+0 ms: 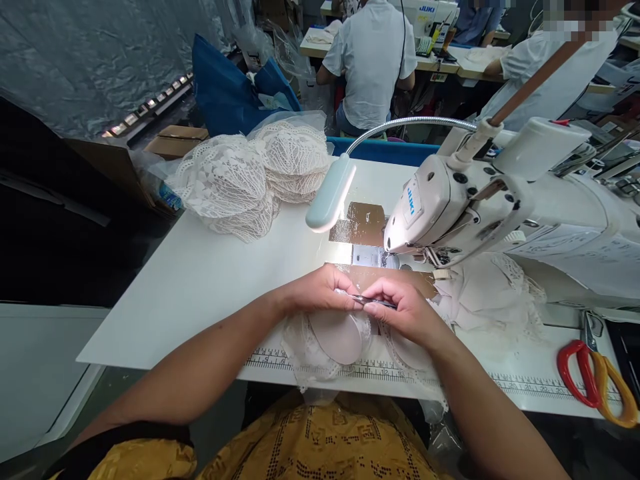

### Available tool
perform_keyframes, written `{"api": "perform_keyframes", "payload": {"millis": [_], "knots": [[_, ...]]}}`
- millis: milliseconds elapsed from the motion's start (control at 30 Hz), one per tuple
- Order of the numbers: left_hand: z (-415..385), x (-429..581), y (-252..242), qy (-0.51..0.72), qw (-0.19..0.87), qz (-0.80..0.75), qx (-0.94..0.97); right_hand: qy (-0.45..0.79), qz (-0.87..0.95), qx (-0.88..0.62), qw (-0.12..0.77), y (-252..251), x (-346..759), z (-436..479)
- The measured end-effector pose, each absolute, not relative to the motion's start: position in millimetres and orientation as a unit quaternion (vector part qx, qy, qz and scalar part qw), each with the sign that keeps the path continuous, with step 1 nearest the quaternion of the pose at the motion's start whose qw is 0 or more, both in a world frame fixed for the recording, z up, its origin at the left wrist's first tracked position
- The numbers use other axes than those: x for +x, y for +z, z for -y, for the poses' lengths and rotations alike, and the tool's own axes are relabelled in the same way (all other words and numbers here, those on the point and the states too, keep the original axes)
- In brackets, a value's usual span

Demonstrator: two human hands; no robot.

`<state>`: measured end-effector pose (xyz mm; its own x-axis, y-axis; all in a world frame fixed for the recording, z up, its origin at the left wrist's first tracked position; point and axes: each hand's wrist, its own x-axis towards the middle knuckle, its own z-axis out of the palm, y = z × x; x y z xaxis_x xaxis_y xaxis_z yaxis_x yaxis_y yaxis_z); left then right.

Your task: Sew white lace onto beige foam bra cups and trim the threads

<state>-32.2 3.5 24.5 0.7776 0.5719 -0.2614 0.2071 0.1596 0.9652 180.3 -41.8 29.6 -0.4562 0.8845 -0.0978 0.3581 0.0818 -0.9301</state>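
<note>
In front of the sewing machine, my left hand is closed, pinching the edge of a pale lace bra. Its padded cups hang below my hands over the table's front edge. My right hand grips slim metal thread snips, whose tip reaches the fabric at my left fingertips. The exact point where the blades meet the cloth is too small to make out. Just beyond my hands is the white JUKI sewing machine, its needle area lit by a lamp.
Stacked lace cups lie at the table's back left. More pale lace fabric is bunched under the machine arm. Large scissors with red and yellow handles rest at the right edge. A printed ruler runs along the front. People sit beyond the table.
</note>
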Motion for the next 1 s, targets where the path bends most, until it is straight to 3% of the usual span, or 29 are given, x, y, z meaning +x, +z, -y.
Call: {"api": "perform_keyframes", "payload": {"millis": [200,333,567,667,833,1000], "knots": [[-1.7,-32.3,23.8,0.134,0.699,-0.319,0.625,0.476,0.680,-0.478,0.287,24.3,179.2,42.7],[-2.3,-31.1,23.2,0.138,0.696,-0.303,0.637,0.527,0.625,-0.486,0.310,18.9,175.5,43.5],[-12.3,-61.3,42.1,-0.001,0.567,-0.326,0.757,0.459,0.689,-0.522,0.206,25.5,176.6,41.3],[-14.4,-71.9,46.3,0.041,0.585,-0.348,0.732,0.519,0.694,-0.472,0.164,25.6,179.5,40.9],[-8.3,-62.5,43.1,0.113,0.604,-0.329,0.717,0.543,0.650,-0.468,0.253,17.6,171.3,41.9],[-1.5,-48.9,36.7,0.149,0.587,-0.347,0.716,0.508,0.650,-0.502,0.259,15.3,165.4,45.0]]}}
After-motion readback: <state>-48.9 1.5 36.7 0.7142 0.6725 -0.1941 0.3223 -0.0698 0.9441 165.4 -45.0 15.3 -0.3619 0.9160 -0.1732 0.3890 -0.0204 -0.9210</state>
